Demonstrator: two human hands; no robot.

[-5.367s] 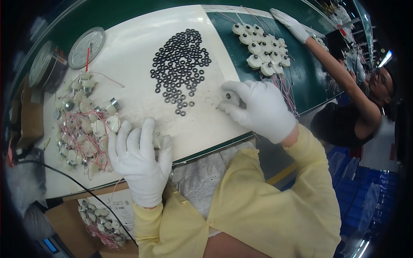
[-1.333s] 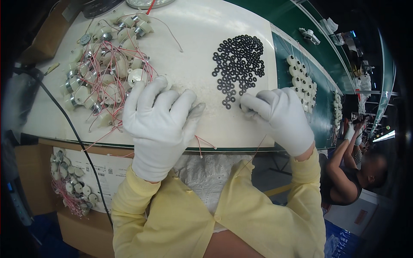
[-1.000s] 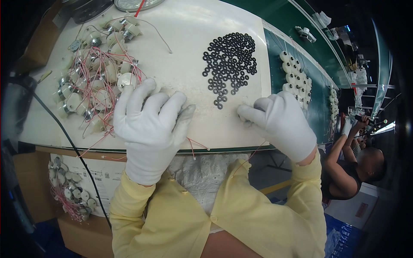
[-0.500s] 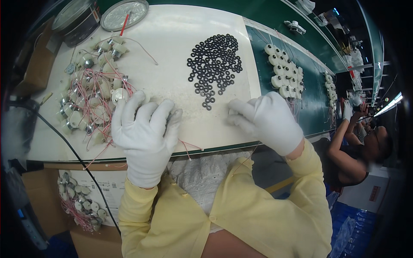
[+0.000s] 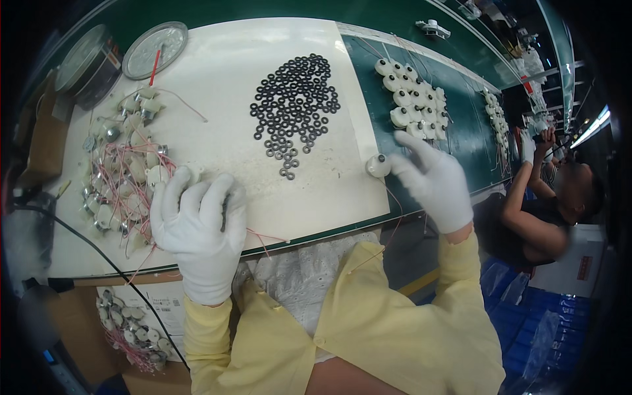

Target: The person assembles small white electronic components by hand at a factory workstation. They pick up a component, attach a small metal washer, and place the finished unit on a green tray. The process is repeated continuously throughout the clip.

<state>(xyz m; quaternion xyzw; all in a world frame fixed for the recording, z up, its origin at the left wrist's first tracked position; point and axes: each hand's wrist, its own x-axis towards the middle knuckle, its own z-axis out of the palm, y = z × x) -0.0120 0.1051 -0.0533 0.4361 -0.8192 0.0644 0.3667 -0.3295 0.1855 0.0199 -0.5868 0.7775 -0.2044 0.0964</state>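
My left hand [image 5: 199, 234], in a white glove, rests at the right edge of a heap of white round parts with metal cans and pink wires [image 5: 135, 174]. Its fingers are bent and apart, the tips against white parts; what lies under the palm is hidden. Two pink wires [image 5: 263, 237] stick out beside it. My right hand [image 5: 434, 187], also gloved, has thumb and fingers spread. Just left of its fingers a single white round part with a dark centre [image 5: 378, 165] stands at the white board's right edge, its wire trailing over the front.
Many black rings [image 5: 293, 99] lie spread on the white board [image 5: 224, 59]. Rows of white parts with black centres [image 5: 415, 99] stand on the green mat [image 5: 368, 79]. A tub [image 5: 89, 66] and round lid [image 5: 156, 49] sit far left; a co-worker [image 5: 546, 204] is at right.
The view has shifted slightly right. My right hand has moved right and its closed fingers have spread; a white round part now stands beside it. My left hand remains by the heap.
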